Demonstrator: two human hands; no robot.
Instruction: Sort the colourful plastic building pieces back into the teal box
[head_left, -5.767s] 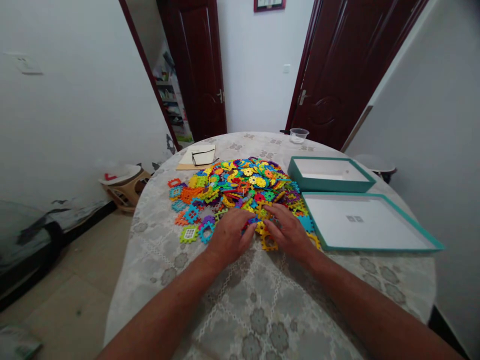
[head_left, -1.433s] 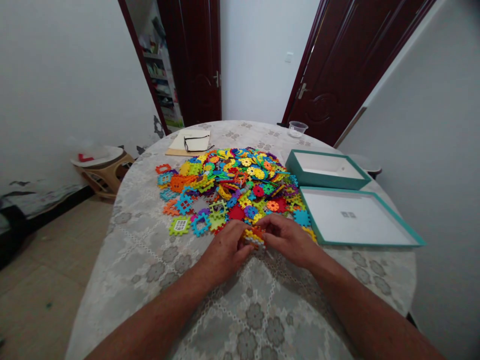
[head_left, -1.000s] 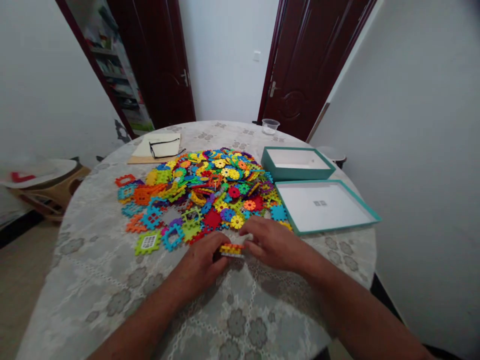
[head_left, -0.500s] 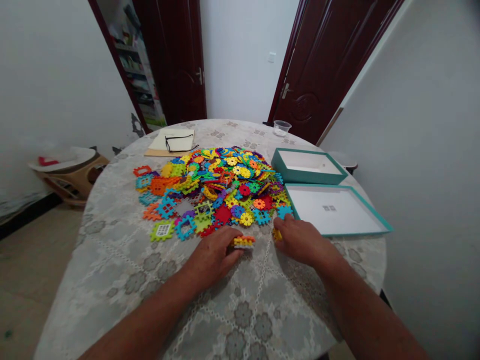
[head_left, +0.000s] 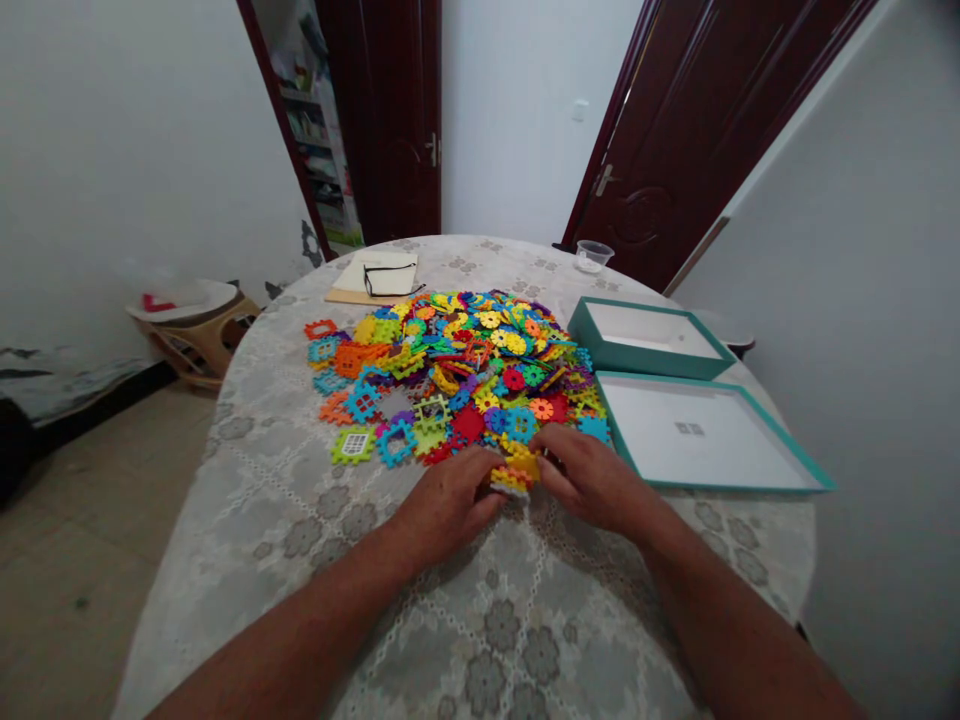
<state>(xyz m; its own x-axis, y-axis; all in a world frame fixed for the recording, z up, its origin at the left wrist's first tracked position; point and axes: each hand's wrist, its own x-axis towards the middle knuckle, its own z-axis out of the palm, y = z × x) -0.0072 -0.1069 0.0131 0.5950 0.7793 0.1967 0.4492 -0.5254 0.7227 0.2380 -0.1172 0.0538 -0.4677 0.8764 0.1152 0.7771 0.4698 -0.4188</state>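
A big heap of flat, bright plastic building pieces (head_left: 457,370) lies spread over the round table (head_left: 495,620). At its near edge my left hand (head_left: 450,503) is closed on a small stack of joined pieces (head_left: 510,477), orange, yellow and red. My right hand (head_left: 592,478) meets it from the right, fingers pinched on a yellow piece (head_left: 526,462) held against the top of the stack. Both hands rest low on the lace tablecloth.
A teal box tray (head_left: 645,340) and its flat teal lid (head_left: 712,445) lie to the right of the heap. Beyond the heap are a notebook with black glasses (head_left: 382,277) and a small clear cup (head_left: 590,256). A low stool (head_left: 195,325) stands at the left.
Half a second ago my right hand was apart, at the heap's right edge by a yellow piece. It has come back left with that piece to the stack in my left hand.
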